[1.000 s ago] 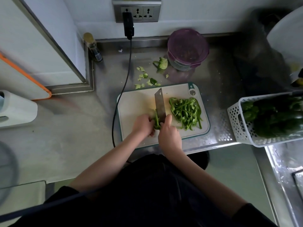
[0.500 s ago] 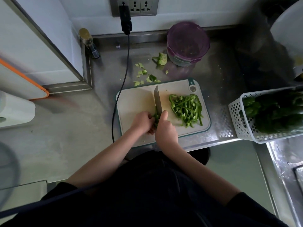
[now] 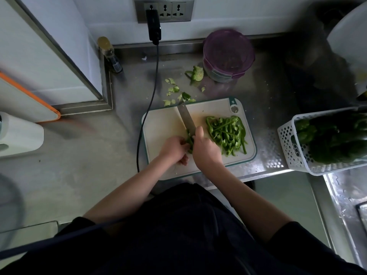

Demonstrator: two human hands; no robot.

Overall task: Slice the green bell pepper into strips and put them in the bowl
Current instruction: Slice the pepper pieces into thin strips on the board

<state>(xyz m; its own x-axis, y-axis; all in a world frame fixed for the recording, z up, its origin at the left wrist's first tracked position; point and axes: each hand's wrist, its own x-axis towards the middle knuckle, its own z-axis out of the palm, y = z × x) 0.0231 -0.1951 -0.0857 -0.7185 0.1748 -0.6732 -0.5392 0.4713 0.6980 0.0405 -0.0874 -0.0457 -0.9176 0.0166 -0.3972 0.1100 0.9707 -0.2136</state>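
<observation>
Head view: both hands curled; right hand grips knife, left hand apparently pins pepper.

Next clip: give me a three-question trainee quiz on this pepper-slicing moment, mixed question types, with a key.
1. True or false: the pile of cut pepper strips lies on the cutting board, right of the knife blade.
2. Which hand grips the knife: left hand or right hand?
3. Multiple choice: the purple lidded container stands (a) on the board, (b) on the counter behind the board, (c) inside the white basket.

Key: 1 true; 2 right hand; 3 b.
</observation>
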